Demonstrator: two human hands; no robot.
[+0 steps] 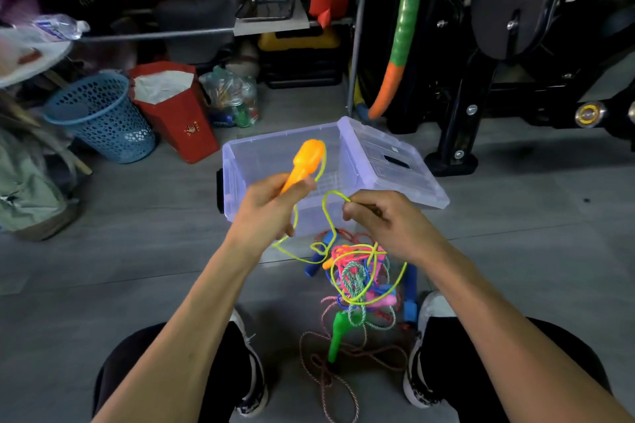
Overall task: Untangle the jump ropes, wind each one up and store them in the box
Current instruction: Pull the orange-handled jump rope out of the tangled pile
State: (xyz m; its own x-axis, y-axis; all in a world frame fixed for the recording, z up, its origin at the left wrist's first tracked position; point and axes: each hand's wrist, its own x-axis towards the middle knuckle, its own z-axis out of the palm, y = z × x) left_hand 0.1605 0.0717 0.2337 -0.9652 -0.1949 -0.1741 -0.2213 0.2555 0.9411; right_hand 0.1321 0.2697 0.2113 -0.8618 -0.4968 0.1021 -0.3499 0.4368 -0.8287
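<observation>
Jump ropes tangled before clear box; left hand grips orange handle, right hand pinches yellow cord

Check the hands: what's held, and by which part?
Left hand grips the orange handle by its narrow end; right hand pinches the yellow-green cord.

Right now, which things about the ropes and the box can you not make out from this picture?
Head view only:
- How many ropes are in the tangled pile: strands overlap too much to count.
- The far end of the yellow-green cord: lost in the pile.
- The lower part of the orange handle: covered by the left hand.
- The near inside corner of the clear box: hidden behind both hands; right hand.
</observation>
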